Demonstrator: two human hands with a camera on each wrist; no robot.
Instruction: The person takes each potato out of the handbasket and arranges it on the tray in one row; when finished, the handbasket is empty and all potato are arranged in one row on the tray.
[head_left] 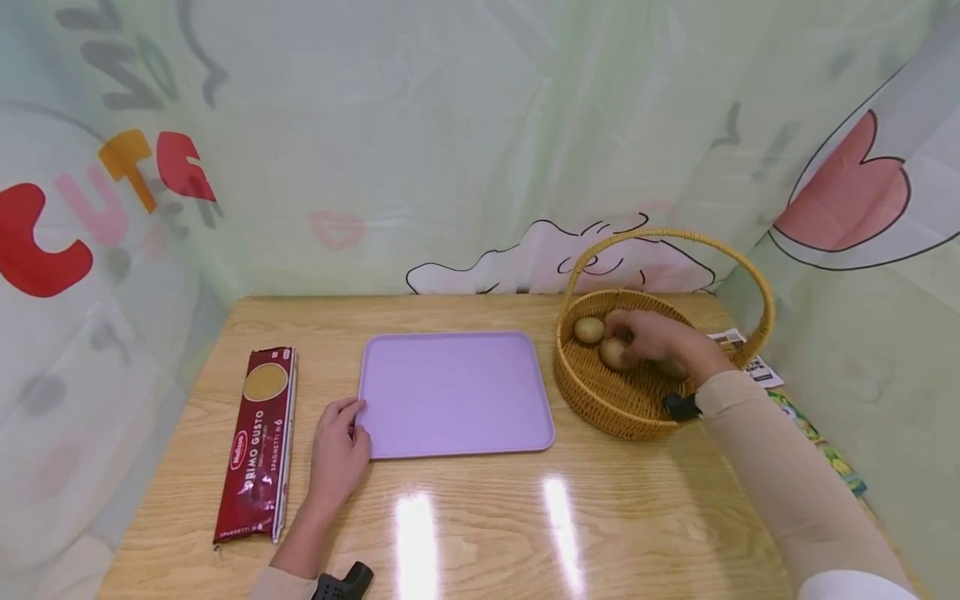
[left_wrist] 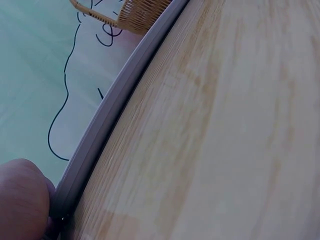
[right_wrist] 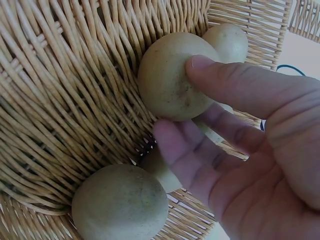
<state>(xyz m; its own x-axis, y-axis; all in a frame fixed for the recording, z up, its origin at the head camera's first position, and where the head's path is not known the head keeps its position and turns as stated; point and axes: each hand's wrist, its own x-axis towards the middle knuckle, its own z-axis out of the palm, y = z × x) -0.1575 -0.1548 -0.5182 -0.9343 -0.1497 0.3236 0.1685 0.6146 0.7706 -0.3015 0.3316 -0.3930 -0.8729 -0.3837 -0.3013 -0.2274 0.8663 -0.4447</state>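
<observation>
Inside the wicker basket (head_left: 600, 408) at the right, my right hand (head_left: 652, 333) holds a potato (right_wrist: 170, 75) between thumb and fingers. More potatoes lie around it: one (right_wrist: 120, 202) low in the right wrist view and a paler one (right_wrist: 230, 42) behind the held one. In the head view, a potato (head_left: 589, 330) sits by the basket's left wall. My left hand (head_left: 340, 450) grips the lower left edge of a flat purple tray (head_left: 457, 392). The left wrist view shows the tray's rim (left_wrist: 107, 105) from the side, with part of the hand at its near end.
A red spaghetti packet (head_left: 258, 450) lies left of the tray. The basket's tall handle (head_left: 675, 235) arches over the right hand. Printed paper (head_left: 765, 375) and a colourful packet (head_left: 840, 467) lie along the table's right edge. A patterned curtain (head_left: 450, 150) hangs behind the table.
</observation>
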